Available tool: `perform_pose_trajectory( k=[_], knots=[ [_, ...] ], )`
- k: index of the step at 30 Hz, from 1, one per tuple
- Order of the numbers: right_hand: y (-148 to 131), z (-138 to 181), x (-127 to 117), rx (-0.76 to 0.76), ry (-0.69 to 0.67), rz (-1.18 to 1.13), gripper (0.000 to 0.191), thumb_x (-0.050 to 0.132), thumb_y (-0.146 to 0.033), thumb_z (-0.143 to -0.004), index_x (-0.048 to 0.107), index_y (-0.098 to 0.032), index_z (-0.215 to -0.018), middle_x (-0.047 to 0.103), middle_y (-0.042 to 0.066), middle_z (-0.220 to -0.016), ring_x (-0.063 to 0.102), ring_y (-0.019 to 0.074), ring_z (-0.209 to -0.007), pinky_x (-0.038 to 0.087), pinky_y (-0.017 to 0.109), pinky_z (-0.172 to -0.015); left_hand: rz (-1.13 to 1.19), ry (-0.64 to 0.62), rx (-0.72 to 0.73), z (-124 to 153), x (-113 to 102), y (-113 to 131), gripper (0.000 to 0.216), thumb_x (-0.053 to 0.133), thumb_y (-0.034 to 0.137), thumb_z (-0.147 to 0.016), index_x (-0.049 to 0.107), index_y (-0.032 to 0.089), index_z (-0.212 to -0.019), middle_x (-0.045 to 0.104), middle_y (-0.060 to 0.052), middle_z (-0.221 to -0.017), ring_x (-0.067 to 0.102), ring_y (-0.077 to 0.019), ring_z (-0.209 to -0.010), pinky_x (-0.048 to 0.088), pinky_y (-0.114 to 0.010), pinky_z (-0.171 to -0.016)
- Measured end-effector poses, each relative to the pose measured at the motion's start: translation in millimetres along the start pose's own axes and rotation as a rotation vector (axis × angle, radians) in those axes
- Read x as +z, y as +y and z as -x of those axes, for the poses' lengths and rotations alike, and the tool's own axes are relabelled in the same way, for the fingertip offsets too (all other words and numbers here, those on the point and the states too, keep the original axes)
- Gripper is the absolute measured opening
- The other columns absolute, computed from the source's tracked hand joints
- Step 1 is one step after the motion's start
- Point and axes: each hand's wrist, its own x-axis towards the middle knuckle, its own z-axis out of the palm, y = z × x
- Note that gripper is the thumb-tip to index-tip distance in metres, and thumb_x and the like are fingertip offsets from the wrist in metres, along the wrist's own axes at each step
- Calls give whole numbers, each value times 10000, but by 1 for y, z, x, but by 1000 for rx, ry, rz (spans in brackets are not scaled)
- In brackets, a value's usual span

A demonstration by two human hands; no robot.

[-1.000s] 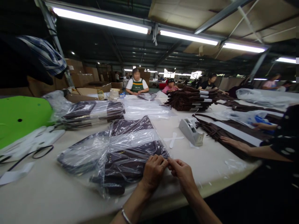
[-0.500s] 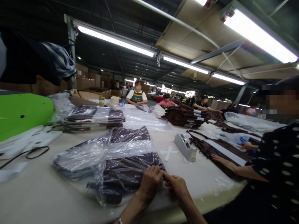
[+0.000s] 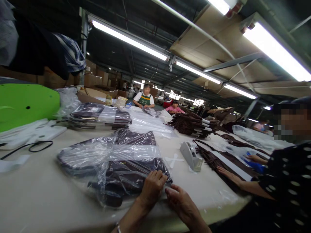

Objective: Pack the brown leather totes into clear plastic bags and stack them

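Note:
A clear plastic bag [image 3: 85, 158] lies on the table in front of me, with dark brown folded fabric [image 3: 126, 174] and a white paper band [image 3: 141, 153] inside. My left hand [image 3: 153, 187] is closed on the bag's near right corner, its fingers bunched over the film. Just right of that corner is my right hand [image 3: 182, 202], with thumb and forefinger apart and nothing visible between them. Whether its fingertips touch the film is hard to make out.
A grey tape dispenser [image 3: 190, 157] stands right of the bag, beside crossed white strips [image 3: 174, 160]. Bagged brown bundles [image 3: 102, 114] lie behind. A co-worker in a dotted top [image 3: 289, 174] handles brown fabric [image 3: 222, 158] at right. A green machine [image 3: 29, 105] stands at left.
My right hand has moved slightly down and its fingers have come apart from the bag's corner. My left hand stays on the bag. The view has shifted slightly.

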Motion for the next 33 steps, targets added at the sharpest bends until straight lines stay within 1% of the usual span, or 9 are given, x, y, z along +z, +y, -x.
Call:
perform_pose_trajectory(
  k=[5, 9, 13, 17, 22, 26, 28, 31, 33],
  knots=[
    [9, -20, 3, -247, 105, 229, 534, 829, -199, -458, 583, -163, -931, 703, 5, -628, 568, 131, -511, 385, 213, -492, 89, -4, -57, -1, -7, -1, 299, 597, 55, -790, 642, 239, -1021, 632, -28, -899, 576, -216, -825, 456, -324, -732],
    [14, -32, 5, -412, 164, 362, 492, 770, -272, -575, 565, -173, -1010, 711, -3, -656, 622, 174, -595, 438, 243, -547, 164, -21, -134, -2, -7, -1, 346, 581, 24, -768, 662, 240, -1025, 625, -26, -891, 585, -196, -821, 458, -294, -730],
    [22, -39, 4, -479, 190, 372, 546, 772, -401, -628, 545, -168, -1067, 729, 26, -733, 673, 215, -702, 491, 280, -629, 180, -46, -191, -2, -6, -1, 308, 573, 37, -791, 676, 234, -1004, 618, -33, -886, 599, -195, -836, 477, -290, -743],
    [27, -41, 3, -564, 223, 454, 493, 709, -448, -680, 548, -186, -1066, 728, 26, -763, 692, 240, -784, 508, 306, -701, 200, -87, -217, -3, -10, 0, 378, 557, 2, -754, 675, 230, -1032, 623, -36, -922, 604, -196, -868, 496, -301, -786],
    [27, -37, 10, -626, 317, 658, 433, 592, -433, -734, 553, -191, -1090, 710, 22, -758, 676, 241, -735, 498, 329, -699, 221, -149, -256, -6, -17, 0, 424, 535, -28, -722, 674, 221, -1036, 625, -39, -955, 605, -197, -915, 500, -304, -836],
    [18, -32, 16, -593, 301, 708, 387, 579, -318, -703, 568, -198, -1070, 698, 25, -734, 665, 248, -715, 489, 343, -682, 189, -180, -224, -5, -17, -1, 412, 528, -27, -727, 678, 220, -1020, 624, -40, -954, 602, -201, -924, 495, -312, -846],
    [9, -25, 17, -496, 223, 645, 410, 618, -214, -626, 585, -205, -1035, 710, 29, -750, 674, 251, -749, 496, 347, -713, 175, -192, -186, -4, -17, -1, 391, 536, -13, -739, 680, 221, -1017, 627, -42, -953, 602, -207, -917, 495, -323, -838],
    [-2, -9, 12, -195, -92, 282, 575, 684, -112, -555, 570, -211, -1110, 739, 46, -901, 699, 252, -864, 525, 364, -793, 148, -191, -141, 1, -19, -1, 353, 541, 11, -759, 678, 221, -1008, 626, -44, -930, 600, -210, -879, 500, -328, -801],
    [-4, 1, 7, -21, -295, -1, 593, 763, -154, -598, 560, -218, -1151, 732, 65, -1037, 701, 243, -946, 525, 389, -872, 126, -174, -108, 7, -20, 1, 341, 530, 20, -765, 668, 222, -1002, 623, -45, -915, 597, -213, -862, 503, -331, -783]
  ],
)
